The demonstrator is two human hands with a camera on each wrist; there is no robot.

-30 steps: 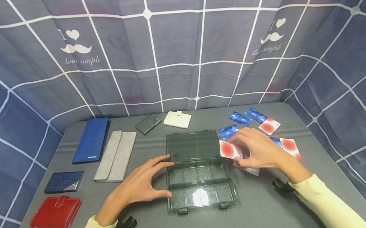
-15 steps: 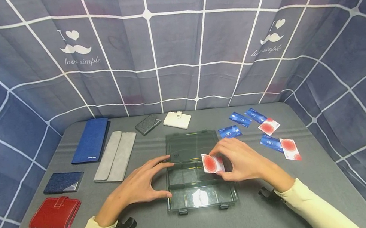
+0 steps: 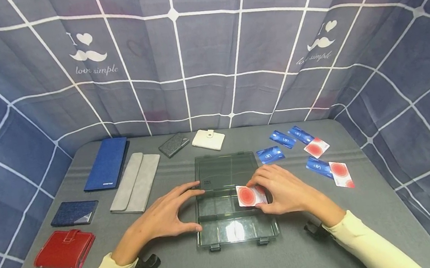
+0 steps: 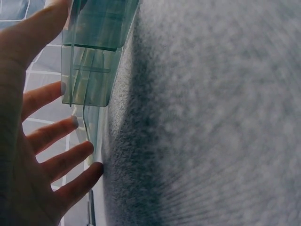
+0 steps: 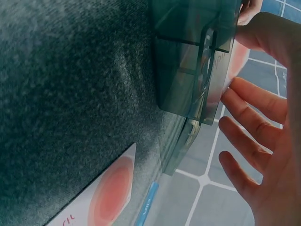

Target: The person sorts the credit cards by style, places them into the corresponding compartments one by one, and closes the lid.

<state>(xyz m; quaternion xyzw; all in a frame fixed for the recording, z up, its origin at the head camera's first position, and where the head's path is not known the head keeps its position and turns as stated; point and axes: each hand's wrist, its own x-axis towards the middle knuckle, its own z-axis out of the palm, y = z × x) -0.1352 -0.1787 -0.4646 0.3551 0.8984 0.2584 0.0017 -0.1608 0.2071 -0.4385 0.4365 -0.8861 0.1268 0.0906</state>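
Observation:
A smoky see-through compartment box (image 3: 224,168) lies on the grey table with its lid part toward the back. Over its right-hand compartments, my right hand (image 3: 285,188) pinches a red-and-white card (image 3: 247,196) between thumb and fingertips. The right wrist view shows that card's edge (image 5: 238,62) right at the box's wall, the other fingers spread. My left hand (image 3: 164,215) has its fingers and thumb spread along the box's left side, tips at the wall. In the left wrist view, that hand's fingers (image 4: 56,134) are nearly straight beside the box wall (image 4: 94,75).
Right of the box lie several blue cards (image 3: 270,154) and two red-and-white cards (image 3: 341,174). Left are a blue folder (image 3: 105,164), grey wallet (image 3: 136,182), navy card holder (image 3: 74,212) and red wallet (image 3: 65,250). Behind are a dark-grey case (image 3: 174,145) and white wallet (image 3: 208,140).
My right hand has carried the card leftward from the table cards to over the box and tilted it flatter. Another card under that hand no longer shows on the table. My left hand stays put.

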